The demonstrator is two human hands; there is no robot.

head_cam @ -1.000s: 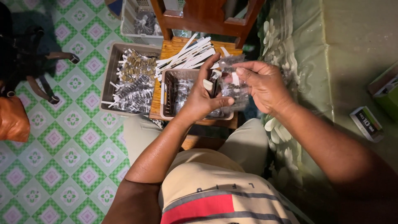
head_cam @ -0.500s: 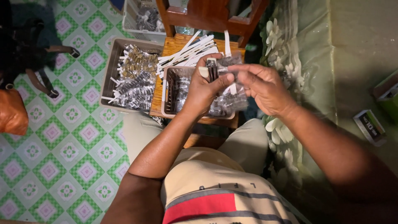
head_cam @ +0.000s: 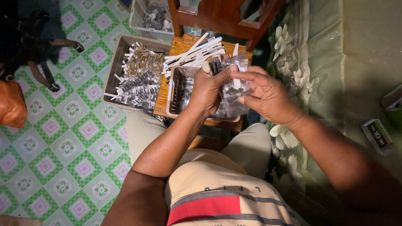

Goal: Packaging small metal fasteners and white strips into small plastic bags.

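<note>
My left hand (head_cam: 208, 90) and my right hand (head_cam: 264, 95) meet over a small wooden stool (head_cam: 164, 97) and together pinch a small clear plastic packet (head_cam: 233, 75) filled with dark little pieces. A white paper strip rises from the packet's top. Just beneath the hands sits a beige plastic basket (head_cam: 175, 93) with more filled packets. A loose fan of white paper strips (head_cam: 193, 52) lies on the stool behind the basket.
A grey tray (head_cam: 115, 70) of finished packets with white strips stands on the green and pink tiled floor, left of the stool. A white basket (head_cam: 140, 20) and a wooden chair (head_cam: 217, 19) are behind. An orange bag (head_cam: 10, 104) lies far left, a small box (head_cam: 376, 136) at right.
Both hands have kept working the packet above the basket, shifting slightly; the white strip now stands up from the packet's top between the fingers.
</note>
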